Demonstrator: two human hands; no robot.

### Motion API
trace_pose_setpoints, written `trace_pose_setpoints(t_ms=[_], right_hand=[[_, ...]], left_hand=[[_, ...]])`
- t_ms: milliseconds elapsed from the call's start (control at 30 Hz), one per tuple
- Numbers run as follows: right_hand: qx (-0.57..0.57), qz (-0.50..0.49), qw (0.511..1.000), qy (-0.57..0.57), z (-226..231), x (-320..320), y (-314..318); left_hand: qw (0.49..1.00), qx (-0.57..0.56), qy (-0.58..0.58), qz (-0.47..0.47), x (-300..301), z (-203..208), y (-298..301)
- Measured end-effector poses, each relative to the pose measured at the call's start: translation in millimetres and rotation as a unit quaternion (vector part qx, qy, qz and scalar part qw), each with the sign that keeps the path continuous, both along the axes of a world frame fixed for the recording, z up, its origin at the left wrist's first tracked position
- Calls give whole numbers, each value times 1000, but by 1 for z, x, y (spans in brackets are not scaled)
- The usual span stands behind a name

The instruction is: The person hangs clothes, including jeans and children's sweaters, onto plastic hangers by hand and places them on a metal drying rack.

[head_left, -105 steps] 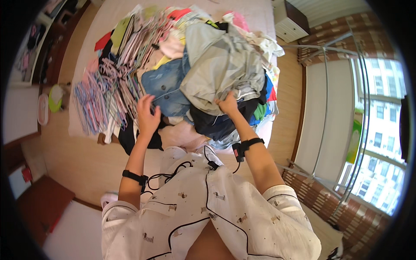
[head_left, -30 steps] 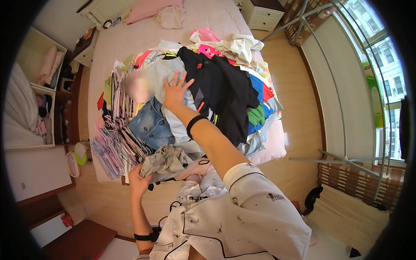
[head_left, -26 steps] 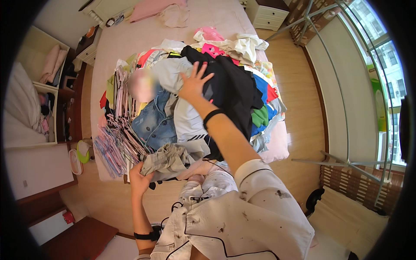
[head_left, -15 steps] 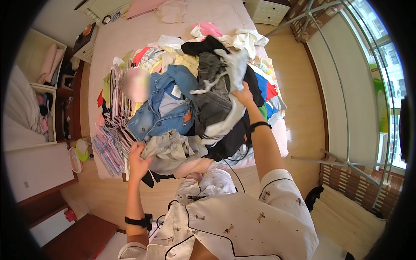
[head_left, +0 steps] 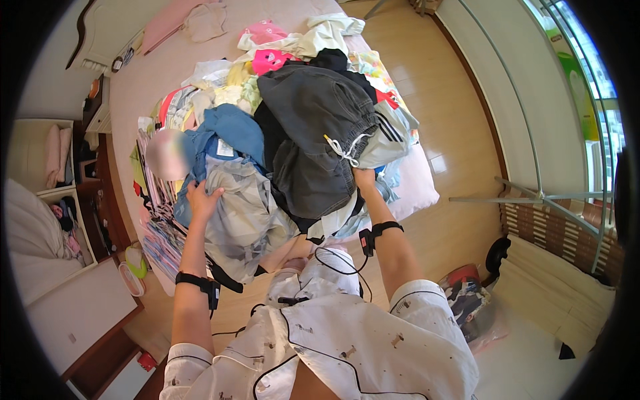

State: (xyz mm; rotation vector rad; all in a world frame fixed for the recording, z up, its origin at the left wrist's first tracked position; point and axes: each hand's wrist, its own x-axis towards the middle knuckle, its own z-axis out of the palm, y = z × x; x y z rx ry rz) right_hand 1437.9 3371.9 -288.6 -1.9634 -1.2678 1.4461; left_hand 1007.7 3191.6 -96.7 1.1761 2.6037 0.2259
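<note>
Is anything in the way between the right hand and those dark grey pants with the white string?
Nothing visible is. The right hand is right at the waistband of the dark grey pants, near the white drawstring. The striped white garment lies beside the waistband, not between.

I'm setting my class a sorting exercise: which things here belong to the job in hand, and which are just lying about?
In the job:
left hand, on the light grey garment
right hand, at the dark grey drawstring bottoms
denim jacket

Lying about:
pink pillow
metal rack
plastic bag on the floor
</note>
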Motion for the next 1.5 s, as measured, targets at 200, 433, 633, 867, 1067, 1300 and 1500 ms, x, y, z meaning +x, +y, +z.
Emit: trace_pose_setpoints(t_ms=[200,433,633,867,1067,1300,1500], right_hand=[[8,-114,993,31,33,34,-3],[-120,17,978,170,130,40,8],[-98,-6,919,381,150,33,8],[-26,-49,979,196,194,25,6],[-28,21,982,186,199,23,-1],[274,138,951,31,170,-23,-26],[168,292,929,150,208,-79,-68]], left_hand=[[980,46,105,-161,46,41,-6],[926,75,-318,-191,146,163,35],[861,331,-373,-99,185,173,159],[953,223,-135,-157,143,50,140],[963,17,269,29,74,31,29],[998,-54,9,36,31,35,-23],[989,81,-97,-82,49,14,-62]])
